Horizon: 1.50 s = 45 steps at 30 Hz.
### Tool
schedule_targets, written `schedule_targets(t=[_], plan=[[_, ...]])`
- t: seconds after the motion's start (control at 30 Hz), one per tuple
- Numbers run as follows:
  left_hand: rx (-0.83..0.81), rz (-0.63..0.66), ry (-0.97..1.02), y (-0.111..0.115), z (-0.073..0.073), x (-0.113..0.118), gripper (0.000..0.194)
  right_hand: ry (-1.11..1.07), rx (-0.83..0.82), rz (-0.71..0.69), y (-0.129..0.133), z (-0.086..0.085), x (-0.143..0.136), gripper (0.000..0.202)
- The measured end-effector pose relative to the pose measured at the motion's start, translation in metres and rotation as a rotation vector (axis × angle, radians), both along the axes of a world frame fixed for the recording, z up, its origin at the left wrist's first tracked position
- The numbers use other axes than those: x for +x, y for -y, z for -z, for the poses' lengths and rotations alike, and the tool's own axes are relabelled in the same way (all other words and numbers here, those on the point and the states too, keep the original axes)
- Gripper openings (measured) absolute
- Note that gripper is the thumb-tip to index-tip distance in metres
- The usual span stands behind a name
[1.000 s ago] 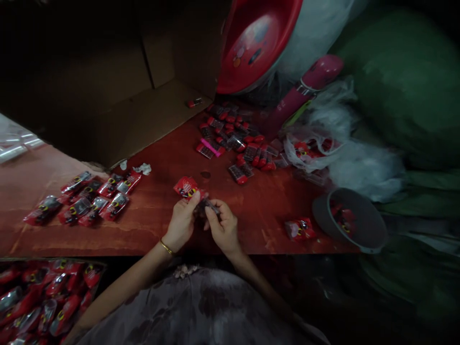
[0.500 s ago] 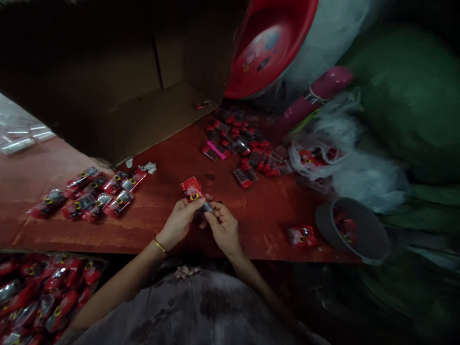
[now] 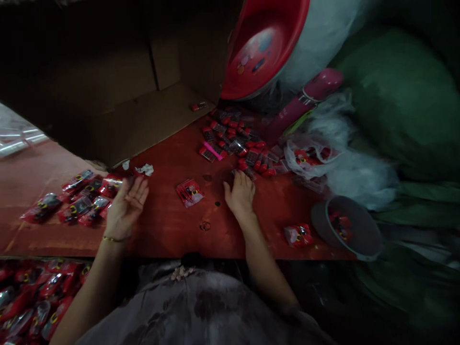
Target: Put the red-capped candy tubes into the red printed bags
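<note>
Left hand, palm upturned

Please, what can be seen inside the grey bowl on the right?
Inside the grey bowl lie red pieces, too dim to identify. Whatever is beneath them is covered and cannot be seen.

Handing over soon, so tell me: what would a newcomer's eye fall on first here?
Probably the bright red basin, top centre, tilted beside the cardboard box, with the pink flask leaning to its right. Then perhaps the left hand by the red packets and the right hand near the red-ended packs.
</note>
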<state>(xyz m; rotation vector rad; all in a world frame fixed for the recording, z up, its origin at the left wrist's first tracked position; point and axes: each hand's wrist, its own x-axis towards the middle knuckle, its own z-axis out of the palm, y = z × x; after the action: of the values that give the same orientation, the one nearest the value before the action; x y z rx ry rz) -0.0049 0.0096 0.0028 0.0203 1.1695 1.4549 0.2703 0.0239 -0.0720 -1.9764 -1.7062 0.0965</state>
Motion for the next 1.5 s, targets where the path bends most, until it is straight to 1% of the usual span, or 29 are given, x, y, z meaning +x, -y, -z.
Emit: schedule_targets(t=[0.03, 0.07, 0.1, 0.13, 0.17, 0.27, 0.3, 0.33, 0.37, 0.43, 0.5, 0.57, 0.67, 0.73, 0.8, 0.9, 0.97, 1.0, 1.07, 1.1, 1.2, 1.23, 1.27, 1.33, 1.4, 1.47, 1.5], plan=[[0.024, -0.041, -0.012, -0.002, -0.001, -0.004, 0.033, 0.023, -0.019, -0.020, 0.000, 0.004, 0.006, 0.042], [0.049, -0.027, -0.049, -0.003, 0.000, -0.002, 0.038, 0.040, -0.019, -0.065, 0.003, 0.007, 0.010, 0.039], [0.079, 0.033, -0.126, -0.002, 0.001, 0.004, 0.042, 0.049, -0.001, -0.119, 0.008, 0.010, 0.012, 0.038], [0.112, 0.116, -0.258, -0.001, 0.003, 0.014, 0.043, 0.046, 0.024, -0.171, 0.014, 0.012, 0.012, 0.038], [0.153, 0.229, -0.437, 0.002, 0.006, 0.026, 0.042, 0.033, 0.053, -0.215, 0.021, 0.013, 0.012, 0.038], [0.369, 0.576, -1.182, 0.005, 0.018, 0.065, 0.041, -0.023, 0.132, -0.273, 0.039, 0.017, 0.008, 0.034], [0.423, 0.666, -1.417, 0.004, 0.023, 0.074, 0.041, -0.031, 0.157, -0.271, 0.043, 0.019, 0.008, 0.032], [0.447, 0.744, -1.611, 0.003, 0.028, 0.081, 0.040, -0.034, 0.182, -0.263, 0.046, 0.022, 0.007, 0.031], [0.447, 0.807, -1.759, 0.001, 0.033, 0.084, 0.039, -0.032, 0.206, -0.253, 0.048, 0.024, 0.007, 0.030], [0.408, 0.886, -1.943, -0.004, 0.043, 0.086, 0.033, -0.021, 0.244, -0.233, 0.049, 0.028, 0.007, 0.028], [0.386, 0.921, -2.030, -0.007, 0.050, 0.083, 0.029, -0.001, 0.273, -0.218, 0.047, 0.029, 0.007, 0.026], [0.394, 0.916, -2.067, -0.009, 0.053, 0.080, 0.029, 0.019, 0.313, -0.213, 0.046, 0.027, 0.006, 0.023], [0.417, 0.874, -2.036, -0.007, 0.052, 0.080, 0.031, -0.033, 0.385, -0.216, 0.049, 0.016, -0.001, 0.020], [0.435, 0.808, -1.971, -0.004, 0.047, 0.081, 0.031, -0.176, 0.374, -0.229, 0.052, 0.005, -0.010, 0.021], [0.457, 0.748, -1.876, 0.000, 0.039, 0.084, 0.031, -0.419, 0.278, -0.244, 0.055, -0.006, -0.023, 0.026], [0.515, 0.734, -1.697, 0.009, 0.025, 0.087, 0.028, -0.810, 0.106, -0.257, 0.052, -0.020, -0.041, 0.028], [0.542, 0.714, -1.568, 0.016, 0.016, 0.089, 0.030, -0.937, 0.063, -0.248, 0.048, -0.026, -0.049, 0.024], [0.531, 0.675, -1.490, 0.018, 0.013, 0.089, 0.036, -0.959, 0.066, -0.236, 0.046, -0.028, -0.052, 0.023], [0.464, 0.616, -1.285, 0.022, 0.008, 0.091, 0.051, -0.961, 0.090, -0.216, 0.045, -0.029, -0.053, 0.024], [0.423, 0.621, -1.161, 0.024, 0.008, 0.091, 0.052, -0.950, 0.101, -0.215, 0.046, -0.029, -0.053, 0.025], [0.340, 0.689, -0.770, 0.027, 0.010, 0.096, 0.032, -0.861, 0.101, -0.239, 0.052, -0.026, -0.053, 0.028], [0.324, 0.684, -0.659, 0.027, 0.011, 0.099, 0.029, -0.817, 0.099, -0.248, 0.055, -0.025, -0.054, 0.030], [0.302, 0.653, -0.562, 0.028, 0.012, 0.101, 0.029, -0.775, 0.101, -0.254, 0.057, -0.024, -0.054, 0.032], [0.229, 0.585, -0.397, 0.029, 0.014, 0.105, 0.032, -0.703, 0.111, -0.255, 0.060, -0.023, -0.055, 0.036], [0.121, 0.557, -0.261, 0.029, 0.014, 0.107, 0.037, -0.645, 0.102, -0.271, 0.059, -0.023, -0.055, 0.037], [0.039, 0.541, -0.182, 0.027, 0.012, 0.107, 0.042, -0.582, 0.085, -0.319, 0.056, -0.025, -0.050, 0.034], [0.024, 0.531, -0.176, 0.026, 0.011, 0.106, 0.043, -0.528, 0.082, -0.333, 0.053, -0.025, -0.046, 0.033]])
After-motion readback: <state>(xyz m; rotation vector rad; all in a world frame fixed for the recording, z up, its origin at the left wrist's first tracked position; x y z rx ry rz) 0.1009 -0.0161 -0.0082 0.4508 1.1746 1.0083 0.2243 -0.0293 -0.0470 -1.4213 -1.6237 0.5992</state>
